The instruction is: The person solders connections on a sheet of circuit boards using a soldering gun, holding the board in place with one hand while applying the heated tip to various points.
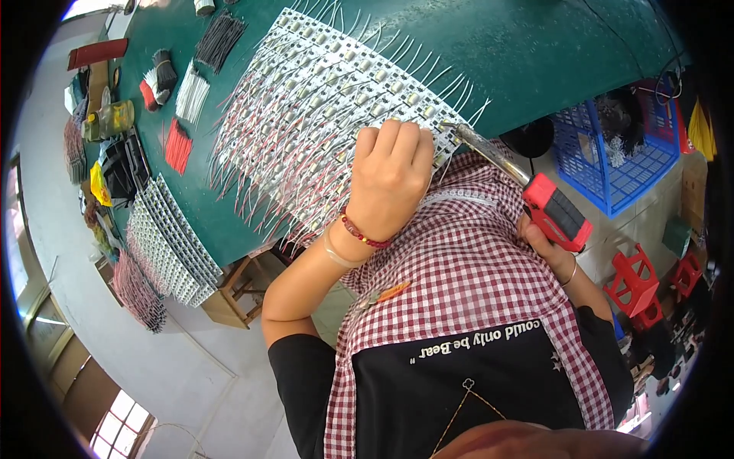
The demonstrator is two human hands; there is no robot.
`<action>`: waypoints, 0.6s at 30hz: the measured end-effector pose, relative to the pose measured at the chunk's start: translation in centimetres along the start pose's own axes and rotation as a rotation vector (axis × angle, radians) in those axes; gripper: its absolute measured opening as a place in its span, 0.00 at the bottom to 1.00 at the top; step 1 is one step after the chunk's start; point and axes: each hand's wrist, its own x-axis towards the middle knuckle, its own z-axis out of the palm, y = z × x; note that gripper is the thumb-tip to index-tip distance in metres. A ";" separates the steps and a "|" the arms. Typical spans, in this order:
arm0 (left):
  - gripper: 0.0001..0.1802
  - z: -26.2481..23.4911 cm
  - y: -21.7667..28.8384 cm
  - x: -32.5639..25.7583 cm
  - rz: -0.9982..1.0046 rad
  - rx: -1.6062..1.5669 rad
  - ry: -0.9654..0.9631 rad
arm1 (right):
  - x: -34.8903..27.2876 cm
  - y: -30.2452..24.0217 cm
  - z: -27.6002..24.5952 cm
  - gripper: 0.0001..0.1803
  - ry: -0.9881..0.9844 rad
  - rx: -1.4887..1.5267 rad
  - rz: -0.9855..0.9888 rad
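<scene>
A large panel of small white circuit boards (pixel 344 80) lies on the green table (pixel 527 46), with many red and white wires sticking out from its rows. My left hand (pixel 394 172) is over the panel's near right part, fingers curled down and closed; whatever they pinch is hidden beneath them. In my right hand (pixel 539 241) is a soldering iron (pixel 560 210) with a red and black handle and a metal barrel. Its tip is at the panel's right edge, just right of my left fingers.
Bundles of black wires (pixel 220 40), white wires (pixel 191 97) and red wires (pixel 178 145) lie left of the panel. More wired boards (pixel 172 245) are at the table's left edge. A blue crate (pixel 604 161) and a red stool (pixel 633 279) stand at the right.
</scene>
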 end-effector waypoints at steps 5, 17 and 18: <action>0.09 0.4 -0.2 -0.7 -0.004 -0.011 0.032 | 1.0 -1.2 0.6 0.07 0.016 0.011 -0.036; 0.10 0.6 0.0 -0.9 -0.006 -0.097 0.022 | 1.0 -0.2 0.9 0.09 0.046 -0.007 -0.109; 0.10 0.5 0.1 -1.0 -0.007 -0.083 0.010 | 1.0 0.1 0.8 0.09 0.034 -0.022 -0.108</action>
